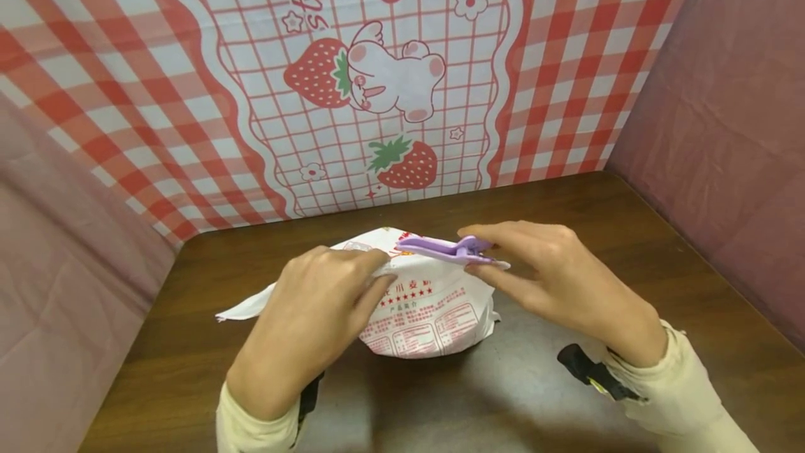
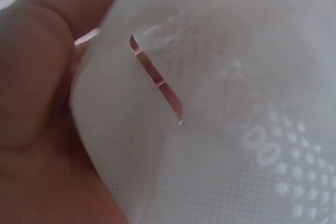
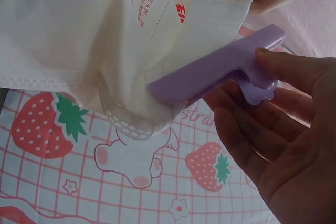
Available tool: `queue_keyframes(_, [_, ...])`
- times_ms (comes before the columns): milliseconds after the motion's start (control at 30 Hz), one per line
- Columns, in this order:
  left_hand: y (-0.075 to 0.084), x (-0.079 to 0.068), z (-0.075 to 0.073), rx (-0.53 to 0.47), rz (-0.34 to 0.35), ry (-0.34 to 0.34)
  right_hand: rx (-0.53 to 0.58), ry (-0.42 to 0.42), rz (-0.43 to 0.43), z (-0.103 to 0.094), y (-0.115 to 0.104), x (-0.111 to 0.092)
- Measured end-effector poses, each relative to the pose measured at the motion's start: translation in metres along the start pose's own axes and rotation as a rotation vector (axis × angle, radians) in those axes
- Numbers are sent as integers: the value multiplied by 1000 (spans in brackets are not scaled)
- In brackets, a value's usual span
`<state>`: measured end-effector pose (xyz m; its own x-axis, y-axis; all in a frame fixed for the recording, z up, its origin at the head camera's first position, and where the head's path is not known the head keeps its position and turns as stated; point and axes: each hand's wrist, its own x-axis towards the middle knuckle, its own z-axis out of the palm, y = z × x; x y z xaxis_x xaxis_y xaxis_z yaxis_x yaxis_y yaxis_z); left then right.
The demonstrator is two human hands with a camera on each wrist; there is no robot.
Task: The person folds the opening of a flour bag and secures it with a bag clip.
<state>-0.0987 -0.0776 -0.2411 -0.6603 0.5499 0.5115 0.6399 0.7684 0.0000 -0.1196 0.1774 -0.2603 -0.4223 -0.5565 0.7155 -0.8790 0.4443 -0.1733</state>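
A white flour bag (image 1: 421, 320) with red print stands on the table in the head view, its top folded over. Along the right part of that fold lies a purple bag clip (image 1: 434, 249). My right hand (image 1: 553, 278) pinches the clip at its handle end, thumb on one side and fingers on the other. In the right wrist view the clip (image 3: 220, 66) reaches across the bag's top edge. My left hand (image 1: 321, 306) grips the fold on the left. Up close in the left wrist view, the bag (image 2: 210, 140) shows a slit-shaped opening and hides most of the fingers.
A loose white corner of the bag (image 1: 248, 306) sticks out left of the left hand. The dark wooden table (image 1: 170, 362) ends at a red-checked strawberry cloth (image 1: 402, 89) behind. Pink cloths (image 1: 704, 131) hang at both sides.
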Motion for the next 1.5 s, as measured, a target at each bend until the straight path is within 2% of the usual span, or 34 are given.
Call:
queue_keyframes(200, [1,1,3,28,7,24,-14,-9,59,1,0,-2])
queue_keyframes(700, [1,1,3,59,14,44,-44,-13,-37,-2,2,-1])
queue_keyframes(933, [-2,-1,-3,75,-30,118,-86,-15,-83,0,3,-1])
queue_keyframes(1267, [-6,-4,-4,38,17,98,-71,-5,-115,2,1,1])
queue_keyframes(1500, [-5,-3,-5,30,24,97,-67,-9,-109,3,1,1])
